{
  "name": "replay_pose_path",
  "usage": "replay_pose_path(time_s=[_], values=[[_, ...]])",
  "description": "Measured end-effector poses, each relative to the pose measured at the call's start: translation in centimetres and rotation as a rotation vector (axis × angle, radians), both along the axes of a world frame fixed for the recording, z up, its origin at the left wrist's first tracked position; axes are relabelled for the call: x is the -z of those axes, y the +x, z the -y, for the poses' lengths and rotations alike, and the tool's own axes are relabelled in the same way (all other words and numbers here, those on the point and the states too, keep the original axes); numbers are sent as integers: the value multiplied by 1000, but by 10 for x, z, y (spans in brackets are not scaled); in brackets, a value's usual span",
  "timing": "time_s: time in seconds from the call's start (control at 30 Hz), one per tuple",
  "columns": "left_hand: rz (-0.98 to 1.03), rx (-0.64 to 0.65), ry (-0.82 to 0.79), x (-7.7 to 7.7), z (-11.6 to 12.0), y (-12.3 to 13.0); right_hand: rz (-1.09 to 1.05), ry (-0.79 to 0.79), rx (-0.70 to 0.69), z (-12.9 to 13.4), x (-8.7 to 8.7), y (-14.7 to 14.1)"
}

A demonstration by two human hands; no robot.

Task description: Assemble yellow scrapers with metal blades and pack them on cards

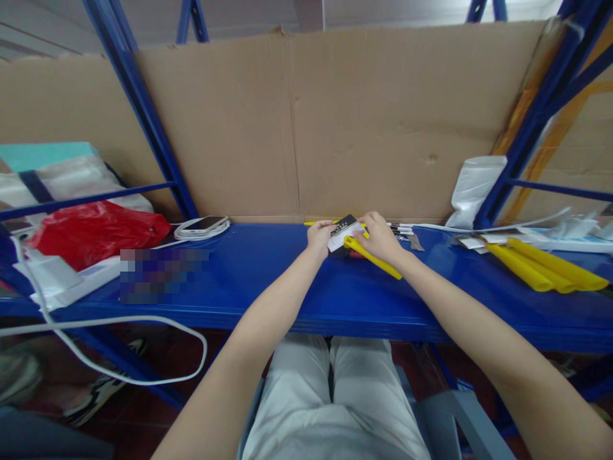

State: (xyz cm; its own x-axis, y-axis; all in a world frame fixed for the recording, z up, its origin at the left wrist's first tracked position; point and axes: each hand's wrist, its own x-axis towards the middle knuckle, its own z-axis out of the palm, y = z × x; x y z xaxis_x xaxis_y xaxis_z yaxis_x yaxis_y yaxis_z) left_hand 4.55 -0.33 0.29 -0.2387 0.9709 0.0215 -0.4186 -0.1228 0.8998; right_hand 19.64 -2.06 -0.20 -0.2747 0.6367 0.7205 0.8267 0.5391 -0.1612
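My left hand (320, 237) is closed on the left edge of a small card (341, 239), black on its upper part and white below. Lying slantwise beside it is a long yellow tube-like piece (383, 264), gripped near its upper end by my right hand (380, 236). That end overlaps the white part of the card, and the fingers of my right hand are close to the card's right edge. Something red (354, 254) shows partly under the yellow piece; its kind is hidden. Small metal and white items (407, 233) lie right of my right hand.
Several yellow tubes (546, 268) lie at the right of the blue shelf (268, 275). A white pouch (474, 191) leans on the cardboard wall (373, 115). At left are a phone (209, 223), coiled white cable (184, 235), red bag (103, 230) and white power strip (79, 287).
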Motion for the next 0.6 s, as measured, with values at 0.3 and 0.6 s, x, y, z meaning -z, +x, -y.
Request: replay_pose_path(time_s=[0.3, 0.6], values=[[70, -103, 9, -3, -3, -4, 166, -181, -99, 15, 1, -15], [43, -108, 5, -3, -4, -7, 372, -249, -72, 25, -7, -16]])
